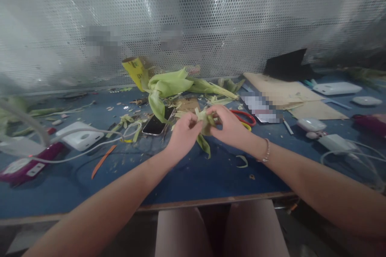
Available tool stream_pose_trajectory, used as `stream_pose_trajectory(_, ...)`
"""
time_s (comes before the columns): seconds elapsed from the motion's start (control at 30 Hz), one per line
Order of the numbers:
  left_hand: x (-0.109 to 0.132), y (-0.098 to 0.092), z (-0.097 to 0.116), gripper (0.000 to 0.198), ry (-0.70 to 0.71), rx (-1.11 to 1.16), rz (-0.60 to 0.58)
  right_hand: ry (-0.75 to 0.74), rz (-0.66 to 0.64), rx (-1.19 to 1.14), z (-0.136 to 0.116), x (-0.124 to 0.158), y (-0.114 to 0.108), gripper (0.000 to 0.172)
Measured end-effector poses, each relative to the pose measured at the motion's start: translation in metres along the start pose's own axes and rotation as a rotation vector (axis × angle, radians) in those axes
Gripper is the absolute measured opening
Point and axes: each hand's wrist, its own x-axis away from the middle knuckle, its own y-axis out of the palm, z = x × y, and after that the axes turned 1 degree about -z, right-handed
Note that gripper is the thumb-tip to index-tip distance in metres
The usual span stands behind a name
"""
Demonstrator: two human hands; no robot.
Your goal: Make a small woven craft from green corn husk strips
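Note:
Both my hands meet over the middle of the blue table [193,176]. My left hand [183,134] and my right hand [229,126] pinch a small folded piece of pale green leaf [205,122] between their fingertips. A strip of that leaf [204,145] hangs down below my hands. A bracelet sits on my right wrist [265,152]. Behind my hands lies a pile of long green leaves [175,86].
A black phone [157,122] lies left of my hands, red-handled scissors [245,117] to the right. White chargers with cables [80,136], an orange strip [102,161], cardboard sheets [280,88] and white devices [336,87] crowd the table. A perforated metal wall [193,20] stands behind.

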Motion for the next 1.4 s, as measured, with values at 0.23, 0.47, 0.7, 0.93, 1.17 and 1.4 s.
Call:
stream_pose_trajectory(0.23, 0.002, 0.004, 0.009, 0.016, -0.08, 0.258, -0.014, 0.178, 0.069, -0.023, 0.014, -0.009, -0.006, 0.039)
stream_pose_trajectory(0.47, 0.0, 0.004, 0.022, 0.016, -0.178, 0.464, 0.05, 0.426, -0.087, -0.514, 0.011, -0.012, -0.008, 0.018)
stream_pose_trajectory(0.7, 0.0, 0.002, 0.026, 0.013, -0.21, 0.551, 0.056, 0.549, -0.075, -0.72, 0.005, -0.013, -0.011, 0.03)
stream_pose_trajectory(0.93, 0.001, -0.004, 0.025, 0.017, -0.103, 0.497, -0.098, 0.371, -0.114, -0.35, 0.008, -0.011, -0.016, 0.015)
stream_pose_trajectory(1.17, -0.005, -0.01, 0.022, 0.011, 0.164, -0.18, -0.121, 0.077, -0.253, 0.059, 0.001, -0.009, -0.018, 0.014)
stream_pose_trajectory(1.4, -0.008, -0.015, 0.019, 0.007, 0.196, -0.227, -0.12, 0.175, -0.203, -0.081, -0.006, -0.008, -0.019, 0.014)
